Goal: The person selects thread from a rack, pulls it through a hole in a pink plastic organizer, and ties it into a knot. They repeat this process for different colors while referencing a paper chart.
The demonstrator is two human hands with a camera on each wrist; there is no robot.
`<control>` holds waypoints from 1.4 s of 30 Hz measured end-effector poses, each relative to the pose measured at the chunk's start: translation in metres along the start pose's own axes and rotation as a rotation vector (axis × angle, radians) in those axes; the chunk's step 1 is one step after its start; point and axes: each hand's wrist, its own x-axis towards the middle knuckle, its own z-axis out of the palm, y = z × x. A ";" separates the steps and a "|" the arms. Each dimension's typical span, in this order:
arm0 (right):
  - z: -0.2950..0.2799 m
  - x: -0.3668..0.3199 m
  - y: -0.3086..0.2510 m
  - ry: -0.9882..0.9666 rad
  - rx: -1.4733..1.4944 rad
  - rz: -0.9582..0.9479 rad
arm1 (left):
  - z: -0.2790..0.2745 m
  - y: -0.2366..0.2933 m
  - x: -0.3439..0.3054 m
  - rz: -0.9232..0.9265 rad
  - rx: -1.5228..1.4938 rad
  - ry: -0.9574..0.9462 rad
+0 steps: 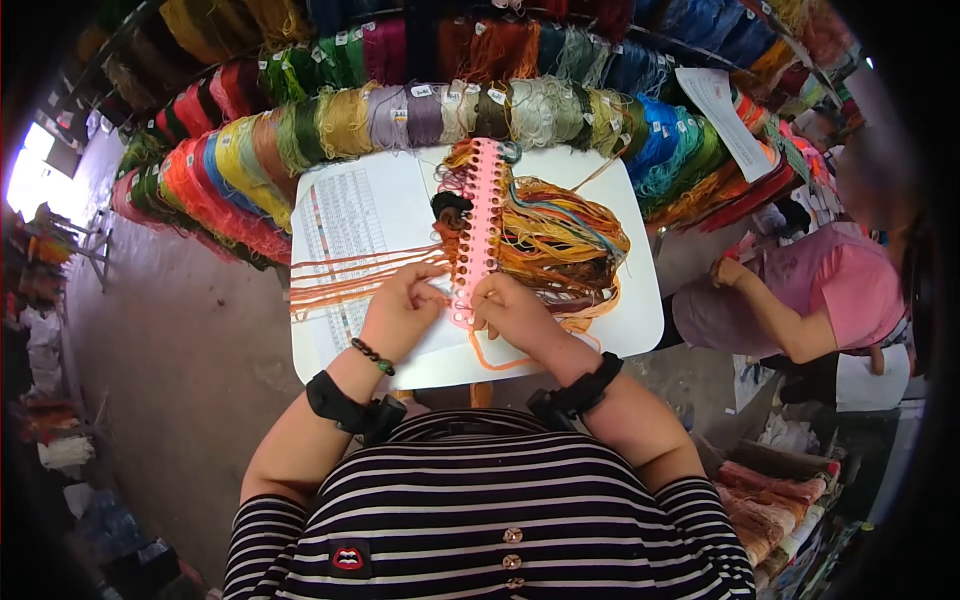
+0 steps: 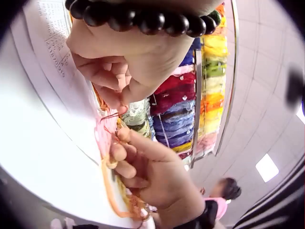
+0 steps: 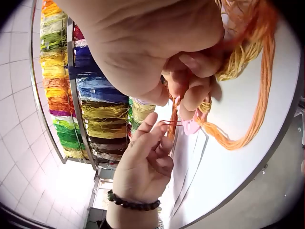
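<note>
A pink strip (image 1: pixel 485 205) with rows of holes along its edges lies on the white board, with threads looped through the holes. My left hand (image 1: pixel 402 308) pinches a dark red thread (image 3: pixel 171 122) between thumb and forefinger, drawn tight from the strip's near end. Curled at that same end, my right hand (image 1: pixel 512 310) grips the strip's edge; its palm hides part of the grip in the right wrist view. Orange threads (image 1: pixel 345 268) trail left past my left hand. A thick bundle of yellow, brown and blue threads (image 1: pixel 565 225) spreads right of the strip.
Under the threads is a white board (image 1: pixel 630 310) with a printed colour chart (image 1: pixel 345 215) on its left. Racks of coloured skeins (image 1: pixel 350 120) curve around the far side. A person in pink (image 1: pixel 850 285) is at the right. An orange strand (image 1: pixel 485 357) loops near the board's front edge.
</note>
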 end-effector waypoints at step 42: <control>0.000 0.005 -0.003 0.011 0.116 0.090 | -0.255 -0.064 -0.199 -0.923 0.044 0.634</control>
